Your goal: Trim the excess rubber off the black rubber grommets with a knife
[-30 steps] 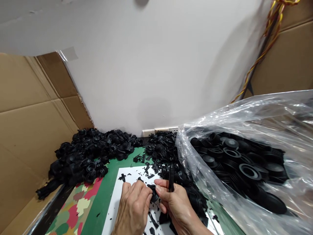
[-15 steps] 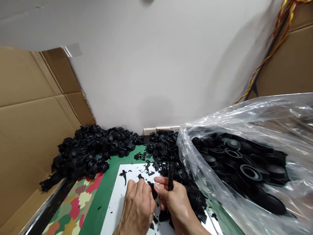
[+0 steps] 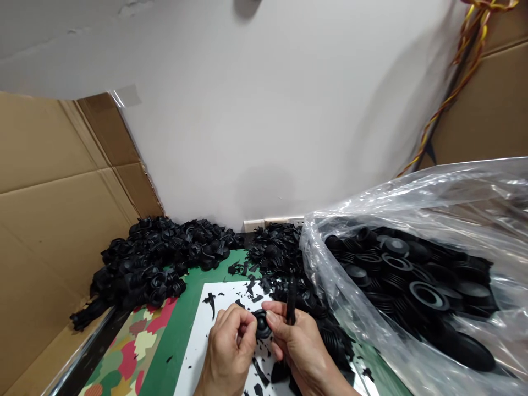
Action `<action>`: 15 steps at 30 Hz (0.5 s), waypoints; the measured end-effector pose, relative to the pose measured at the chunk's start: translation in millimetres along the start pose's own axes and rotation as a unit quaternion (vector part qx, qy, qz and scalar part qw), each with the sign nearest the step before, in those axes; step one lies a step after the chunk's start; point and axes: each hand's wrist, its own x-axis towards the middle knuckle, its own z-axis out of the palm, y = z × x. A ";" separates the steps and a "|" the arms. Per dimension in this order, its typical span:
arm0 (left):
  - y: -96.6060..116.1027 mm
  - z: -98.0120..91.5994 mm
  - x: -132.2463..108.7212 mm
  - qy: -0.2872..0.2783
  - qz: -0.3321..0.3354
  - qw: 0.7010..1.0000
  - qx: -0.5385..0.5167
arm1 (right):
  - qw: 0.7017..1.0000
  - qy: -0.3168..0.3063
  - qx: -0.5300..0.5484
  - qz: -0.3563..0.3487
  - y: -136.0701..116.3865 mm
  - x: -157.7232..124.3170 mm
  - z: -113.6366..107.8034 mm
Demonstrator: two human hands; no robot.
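A small round black rubber part (image 3: pixel 263 324) with concentric rings is held between both hands above the white sheet. My left hand (image 3: pixel 231 346) is closed, its thumb and forefinger pinching the part's left edge. On the other side, the thumb and fingers of my right hand (image 3: pixel 299 338) grip the right edge. A slim black-handled tool (image 3: pixel 291 300) also sits in my right hand, upright between the fingers; its kind is not clear. Torn black scraps (image 3: pixel 259 371) are scattered over the white sheet (image 3: pixel 196 341) around the hands.
Black ribbed rubber parts (image 3: pixel 144 264) are heaped at the left, with a pile of scraps (image 3: pixel 276 247) behind the hands. At right, a clear plastic bag (image 3: pixel 330 286) holds larger black rubber pieces (image 3: pixel 429 294). Cardboard (image 3: pixel 53 220) stands left; a wall (image 3: pixel 247 110) rises behind.
My left hand has turned and its fingers have shifted, exposing the ringed face of the rubber part. My right hand keeps the tool and its grip in nearly the same place.
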 end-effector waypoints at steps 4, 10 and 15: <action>-2.0 -2.0 -0.8 0.003 0.118 0.985 0.124 | 1.000 0.018 -0.021 0.003 -4.8 -0.1 2.9; -2.1 5.5 -1.8 0.035 0.182 0.954 0.236 | 0.997 0.027 -0.062 -0.034 -0.8 1.6 0.6; 7.6 7.9 0.6 0.046 0.221 0.924 0.308 | 0.994 0.043 -0.093 -0.044 4.6 -0.6 0.6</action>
